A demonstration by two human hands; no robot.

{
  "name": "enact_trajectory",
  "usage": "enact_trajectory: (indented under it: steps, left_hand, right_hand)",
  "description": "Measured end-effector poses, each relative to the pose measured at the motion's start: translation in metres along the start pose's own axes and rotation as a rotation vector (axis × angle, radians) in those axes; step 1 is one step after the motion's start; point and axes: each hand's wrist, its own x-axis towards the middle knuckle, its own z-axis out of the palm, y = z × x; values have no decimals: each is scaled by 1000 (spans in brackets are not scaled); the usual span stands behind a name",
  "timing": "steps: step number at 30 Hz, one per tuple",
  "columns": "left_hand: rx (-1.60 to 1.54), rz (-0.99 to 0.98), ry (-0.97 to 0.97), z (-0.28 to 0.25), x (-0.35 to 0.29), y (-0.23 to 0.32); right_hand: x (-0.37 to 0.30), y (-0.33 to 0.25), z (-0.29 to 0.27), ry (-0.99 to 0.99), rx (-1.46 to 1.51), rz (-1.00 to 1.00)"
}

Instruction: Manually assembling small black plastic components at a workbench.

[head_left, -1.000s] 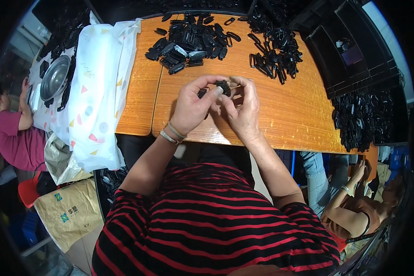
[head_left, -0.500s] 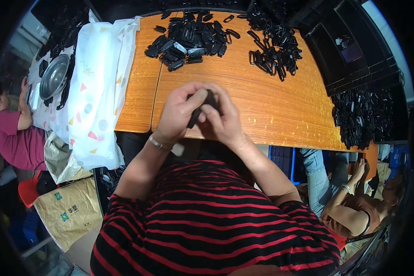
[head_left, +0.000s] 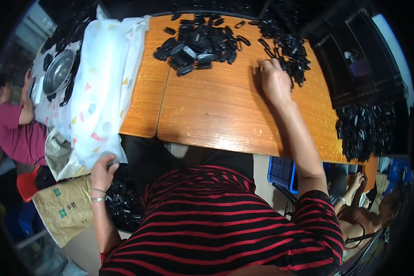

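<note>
My right hand (head_left: 277, 82) reaches over the table to the left edge of a pile of thin black loop-shaped plastic parts (head_left: 298, 57). Its fingers are bent down and closed together; whatever they grip is hidden. Low on the left, my left hand (head_left: 103, 175) hangs beside the table's height, thumb and fingers apart, close to the hem of a patterned plastic cover (head_left: 99, 106). Just right of that hand, a dark heap of black parts (head_left: 124, 195) lies below table level. A larger pile of chunky black plastic pieces (head_left: 200, 43) sits at the table's far middle.
The wooden table (head_left: 207, 110) has a seam on its left. A metal bowl (head_left: 60, 72) stands at the far left, black crates (head_left: 365, 60) and more black parts (head_left: 365, 129) at the right. A blue crate (head_left: 282, 172) is under the table. People sit on both sides.
My hands have parted from the black piece they both held over the table. The left went down and left; the right stretched forward and right to the loop-shaped parts.
</note>
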Motion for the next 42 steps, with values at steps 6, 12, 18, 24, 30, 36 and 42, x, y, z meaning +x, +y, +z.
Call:
enact_trajectory:
  steps: [6,12,18,24,30,36,42]
  left_hand:
    - [-306,210,-130,-4,64,124]
    - [-152,607,267,39,157,213]
    - [15,654,385,78,194,234]
    - [-63,680,357,80,177,237]
    - [-841,374,-264,77,156,241]
    - [-1360,229,-449,73,139,238]
    - [-1465,257,-326,84,135,238]
  right_hand:
    - [27,33,16,-195,-265,-129]
    - [7,-13,15,-225,-161,-220]
    - [-22,-53,11,-261,21,-282]
    - [-16,-66,1,-216,212,-246]
    - [-18,-102,3,16,587,-274]
    - [-30,-109,19,-41,749,-124]
    - [-38,-126,22,-66,1391,193]
